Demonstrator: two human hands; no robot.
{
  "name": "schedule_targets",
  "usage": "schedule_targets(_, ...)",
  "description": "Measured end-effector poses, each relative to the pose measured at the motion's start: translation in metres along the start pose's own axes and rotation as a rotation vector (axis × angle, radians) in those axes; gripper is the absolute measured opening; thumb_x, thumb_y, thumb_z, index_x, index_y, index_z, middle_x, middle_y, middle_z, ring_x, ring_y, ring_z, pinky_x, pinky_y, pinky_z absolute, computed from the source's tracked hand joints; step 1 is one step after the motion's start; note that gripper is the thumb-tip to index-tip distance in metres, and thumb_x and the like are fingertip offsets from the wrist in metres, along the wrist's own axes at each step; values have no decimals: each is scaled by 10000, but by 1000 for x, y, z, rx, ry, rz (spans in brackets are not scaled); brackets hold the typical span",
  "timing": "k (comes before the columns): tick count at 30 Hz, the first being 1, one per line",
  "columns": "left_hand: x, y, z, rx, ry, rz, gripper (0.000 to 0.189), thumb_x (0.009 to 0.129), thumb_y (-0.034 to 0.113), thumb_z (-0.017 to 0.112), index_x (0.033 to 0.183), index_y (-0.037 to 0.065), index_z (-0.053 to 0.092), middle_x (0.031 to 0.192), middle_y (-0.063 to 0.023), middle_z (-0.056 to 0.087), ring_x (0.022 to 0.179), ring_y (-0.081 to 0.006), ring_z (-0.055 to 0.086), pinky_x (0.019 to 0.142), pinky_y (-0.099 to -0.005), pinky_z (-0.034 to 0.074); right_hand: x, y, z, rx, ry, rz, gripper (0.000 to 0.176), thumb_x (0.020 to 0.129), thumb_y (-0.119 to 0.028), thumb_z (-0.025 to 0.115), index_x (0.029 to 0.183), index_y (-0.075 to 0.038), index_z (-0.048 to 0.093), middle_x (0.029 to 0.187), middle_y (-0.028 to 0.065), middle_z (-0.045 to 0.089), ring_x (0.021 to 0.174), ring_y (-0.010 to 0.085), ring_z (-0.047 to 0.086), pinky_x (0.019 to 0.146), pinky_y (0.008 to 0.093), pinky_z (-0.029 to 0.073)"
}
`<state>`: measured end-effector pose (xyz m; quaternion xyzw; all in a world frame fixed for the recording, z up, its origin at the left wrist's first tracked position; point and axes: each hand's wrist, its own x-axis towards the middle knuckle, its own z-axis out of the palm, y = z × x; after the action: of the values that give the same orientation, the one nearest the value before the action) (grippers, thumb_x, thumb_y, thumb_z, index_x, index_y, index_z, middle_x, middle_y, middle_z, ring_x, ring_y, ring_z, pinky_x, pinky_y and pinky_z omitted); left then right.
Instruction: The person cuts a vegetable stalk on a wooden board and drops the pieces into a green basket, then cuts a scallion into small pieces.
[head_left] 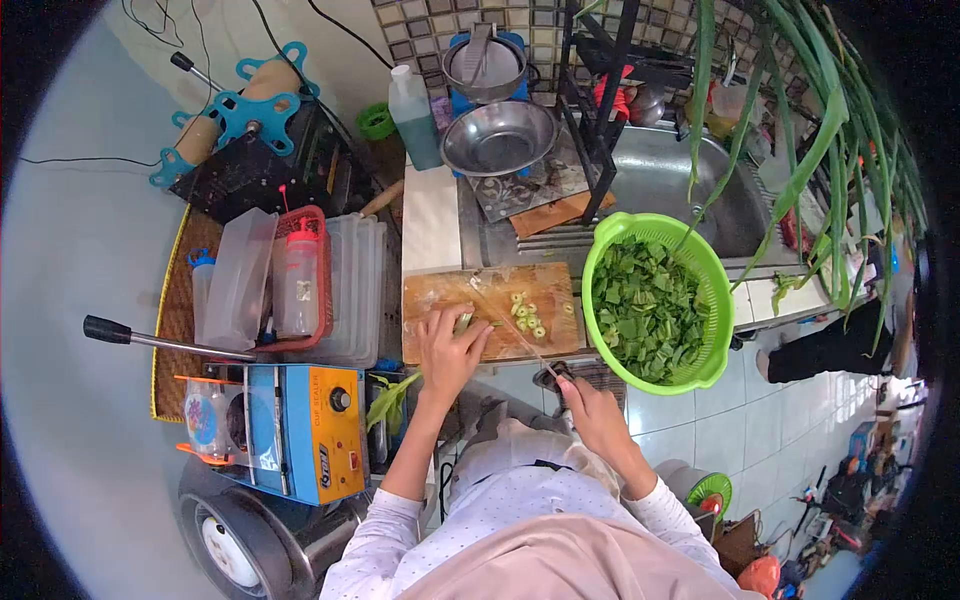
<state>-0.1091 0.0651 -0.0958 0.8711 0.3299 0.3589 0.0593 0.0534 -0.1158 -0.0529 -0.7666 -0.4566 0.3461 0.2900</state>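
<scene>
On the wooden cutting board [425, 290], my left hand [450, 352] has its fingers curled around a pale green stalk [463, 322], mostly hidden under them. My right hand [597, 415] grips the handle of a knife [522, 334]. Its thin blade slants across the board, close to the left fingertips. Several pale green round slices [527, 314] lie just right of the blade. A lime green colander [719, 345] beside the board's right edge holds chopped green leaves [650, 310].
A steel bowl [499, 138] and a green bottle [414, 118] stand behind the board, with a sink [680, 165] at back right. Long green leaves [830, 130] hang at upper right. To the left are plastic containers [350, 290] and a blue-and-orange sealer [335, 430].
</scene>
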Motion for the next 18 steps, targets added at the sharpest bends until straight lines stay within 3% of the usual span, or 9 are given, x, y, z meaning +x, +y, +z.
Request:
schedule_targets(4,-2,0,1,18,12,55,87,713,172,748,778,134,706,974,6,588,916,-224,525,754,-390,352,-2,-3,-1,-6,-27,21,416,984,-362,398,928,10,574,736,283,603,728,481,579,652,549,440)
schedule_targets(15,-3,-1,5,-30,1,-18,105,679,173,760,756,148,694,955,30,584,948,-221,513,747,-401,344,-18,-15,-14,7,-122,63,410,993,-334,383,926,40,536,727,313,590,731,512,570,668,561,447)
schedule_targets(18,-3,-1,4,-38,-15,-26,110,673,168,759,758,147,692,964,31,582,955,-225,510,755,-405,348,-20,-18,-13,-33,-91,25,419,994,-343,382,900,34,537,688,308,590,686,499,584,624,561,461)
